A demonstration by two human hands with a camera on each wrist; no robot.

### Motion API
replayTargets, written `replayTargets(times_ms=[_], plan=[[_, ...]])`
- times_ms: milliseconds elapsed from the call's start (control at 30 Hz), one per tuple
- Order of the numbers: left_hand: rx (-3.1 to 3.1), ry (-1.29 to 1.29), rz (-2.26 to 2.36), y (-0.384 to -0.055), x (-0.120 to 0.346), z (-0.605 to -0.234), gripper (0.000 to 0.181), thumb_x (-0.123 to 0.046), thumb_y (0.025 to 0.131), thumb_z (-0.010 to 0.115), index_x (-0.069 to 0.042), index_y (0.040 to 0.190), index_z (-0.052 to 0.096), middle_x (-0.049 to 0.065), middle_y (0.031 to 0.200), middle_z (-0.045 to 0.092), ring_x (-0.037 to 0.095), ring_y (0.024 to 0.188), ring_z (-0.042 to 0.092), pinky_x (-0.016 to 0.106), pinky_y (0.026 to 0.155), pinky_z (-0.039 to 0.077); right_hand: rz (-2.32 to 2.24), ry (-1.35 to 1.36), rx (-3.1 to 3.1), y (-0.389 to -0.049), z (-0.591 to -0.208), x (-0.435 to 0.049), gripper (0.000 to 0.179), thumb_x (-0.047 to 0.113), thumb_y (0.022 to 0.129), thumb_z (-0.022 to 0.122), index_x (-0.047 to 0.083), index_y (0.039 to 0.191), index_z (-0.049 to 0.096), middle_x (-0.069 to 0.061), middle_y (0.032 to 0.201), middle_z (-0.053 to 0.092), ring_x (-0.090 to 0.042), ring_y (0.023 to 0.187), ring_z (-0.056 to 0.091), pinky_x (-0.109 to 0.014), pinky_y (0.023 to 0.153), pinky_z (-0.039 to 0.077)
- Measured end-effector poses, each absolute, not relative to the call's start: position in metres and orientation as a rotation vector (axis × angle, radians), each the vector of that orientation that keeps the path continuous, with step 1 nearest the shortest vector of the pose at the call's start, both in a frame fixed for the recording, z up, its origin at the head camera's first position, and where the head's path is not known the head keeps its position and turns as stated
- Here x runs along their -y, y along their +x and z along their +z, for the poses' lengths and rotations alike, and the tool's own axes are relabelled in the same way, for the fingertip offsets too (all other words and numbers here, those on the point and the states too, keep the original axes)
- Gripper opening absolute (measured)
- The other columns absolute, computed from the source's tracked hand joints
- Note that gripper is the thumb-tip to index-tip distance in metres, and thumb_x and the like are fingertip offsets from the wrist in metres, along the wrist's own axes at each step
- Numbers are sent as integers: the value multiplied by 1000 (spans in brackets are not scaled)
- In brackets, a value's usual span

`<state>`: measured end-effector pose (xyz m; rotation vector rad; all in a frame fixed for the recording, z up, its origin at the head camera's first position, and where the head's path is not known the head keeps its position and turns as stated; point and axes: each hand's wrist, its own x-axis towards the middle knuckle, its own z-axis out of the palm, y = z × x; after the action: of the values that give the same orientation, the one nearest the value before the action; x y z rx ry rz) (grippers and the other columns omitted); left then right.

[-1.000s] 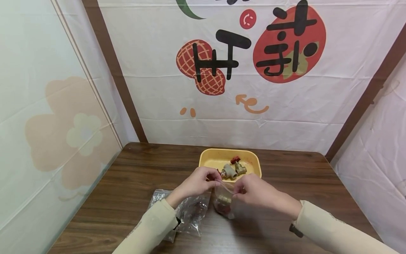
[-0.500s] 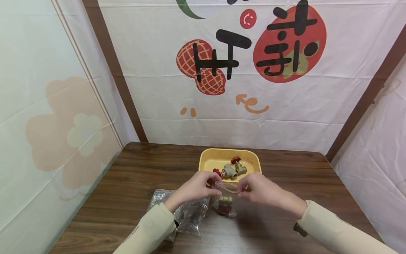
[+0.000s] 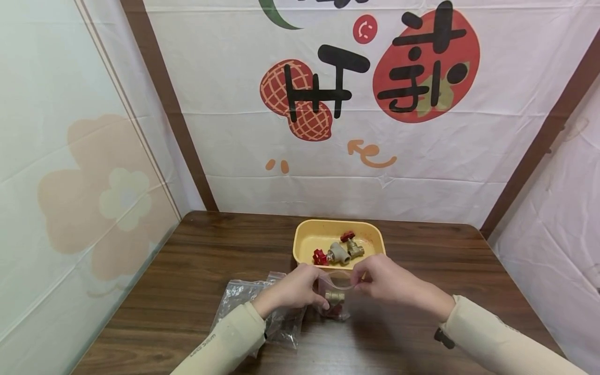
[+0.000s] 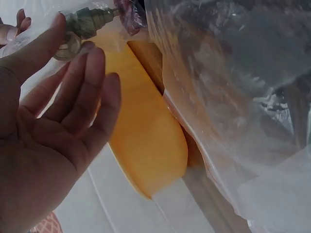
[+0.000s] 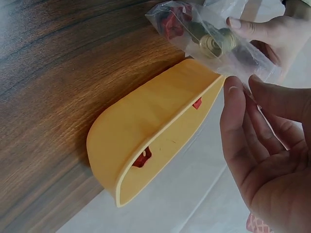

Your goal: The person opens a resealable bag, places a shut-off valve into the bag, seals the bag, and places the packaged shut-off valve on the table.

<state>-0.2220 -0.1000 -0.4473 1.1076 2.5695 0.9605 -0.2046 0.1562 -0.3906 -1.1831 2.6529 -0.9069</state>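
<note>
A clear zip bag [image 3: 346, 311] hangs upright in front of the yellow tray, its mouth spread. Inside it is a brass valve [image 3: 335, 298] with a red handle, seen through the plastic. My right hand [image 3: 391, 284] pinches the right end of the bag's mouth between thumb and fingertips, plain in the right wrist view. On the other side my left hand [image 3: 297, 286] holds the bag's left edge, the thumb lying against the plastic beside the valve and the fingers behind. In the left wrist view those fingers [image 4: 97, 73] are bent, with brass showing near the thumb.
The yellow tray [image 5: 141, 107] stands just beyond the hands. It holds a grey valve [image 3: 339, 252] with a red handle [image 3: 320, 257] and another brass valve [image 3: 354, 249]. More clear bags [image 3: 236, 302] lie on the wooden table [image 3: 154, 291], partly beneath the left forearm.
My left hand has shifted its hold lower along the bag's left edge, thumb now beside the valve. The bag's mouth has spread wider. My right hand keeps its pinch.
</note>
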Motion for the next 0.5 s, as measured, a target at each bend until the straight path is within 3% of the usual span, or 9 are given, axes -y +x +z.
replayTargets(times_ms=[200, 500], plan=[[-2574, 1082, 1017, -219, 95, -447, 24, -3, 75, 93, -12, 93, 81, -12, 82, 75, -2, 72, 64, 19, 73, 53, -924, -1169, -2652, -205, -390, -160, 22, -9, 86, 77, 13, 82, 74, 10, 76, 67, -8, 66, 58, -25, 59, 51], [-2642, 1079, 1055, -221, 97, -449, 21, -2, 78, 90, -16, 87, 77, -16, 74, 68, -2, 68, 61, 20, 67, 52, -960, -1138, -2644, -208, -392, -163, 20, -8, 87, 78, 11, 88, 73, 9, 80, 69, -6, 73, 64, -27, 62, 55]])
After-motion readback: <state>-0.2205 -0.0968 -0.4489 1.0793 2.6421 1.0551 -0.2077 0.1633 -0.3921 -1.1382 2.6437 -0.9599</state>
